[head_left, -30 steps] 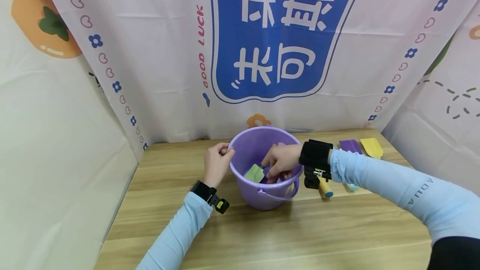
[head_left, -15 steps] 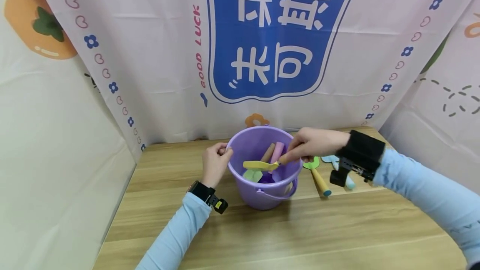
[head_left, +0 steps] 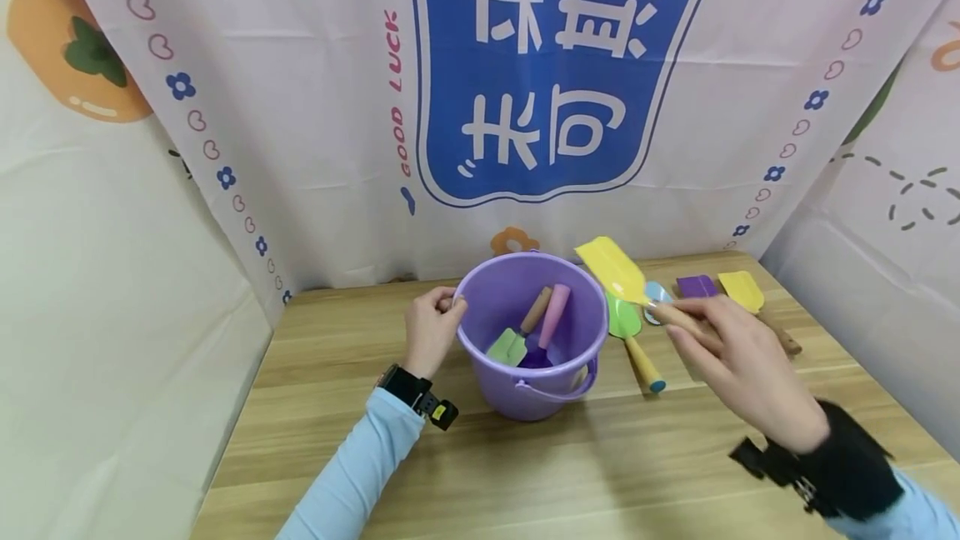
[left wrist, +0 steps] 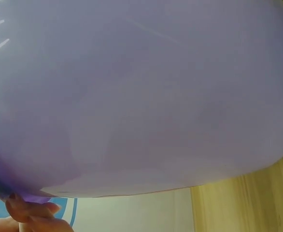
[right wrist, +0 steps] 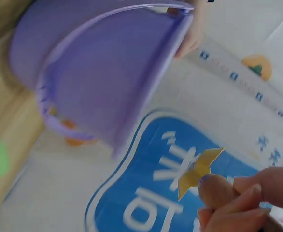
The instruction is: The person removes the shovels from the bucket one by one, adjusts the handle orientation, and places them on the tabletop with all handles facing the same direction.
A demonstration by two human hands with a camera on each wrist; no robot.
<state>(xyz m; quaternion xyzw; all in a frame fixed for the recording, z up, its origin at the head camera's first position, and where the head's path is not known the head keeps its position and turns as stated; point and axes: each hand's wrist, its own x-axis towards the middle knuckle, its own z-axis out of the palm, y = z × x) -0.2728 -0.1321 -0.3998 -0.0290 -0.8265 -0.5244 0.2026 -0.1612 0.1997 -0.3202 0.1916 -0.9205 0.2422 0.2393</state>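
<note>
A purple bucket (head_left: 504, 390) stands upright on the wooden table. My left hand (head_left: 433, 330) pinches its left rim; the bucket's wall fills most of the left wrist view. Inside the bucket lie a small light green shovel (head_left: 507, 347), a brown handle (head_left: 536, 312) and a pink handle (head_left: 555, 315). To the right of the bucket, my right hand (head_left: 750, 369) holds a yellow toy shovel (head_left: 613, 271) in the air by its wooden handle, blade pointing up and left. The right wrist view shows the fingers round that handle, with the blade seen nearly end-on.
Right of the bucket lie a green shovel (head_left: 642, 363) with a yellow handle, a light blue piece (head_left: 656, 293) partly hidden, a purple blade (head_left: 697, 286) and another yellow blade (head_left: 742, 290). A printed cloth (head_left: 337, 190) hangs behind the table.
My right hand was down inside the bucket, then lifted the yellow shovel out over the rim and carried it right. My left hand stays on the rim.
</note>
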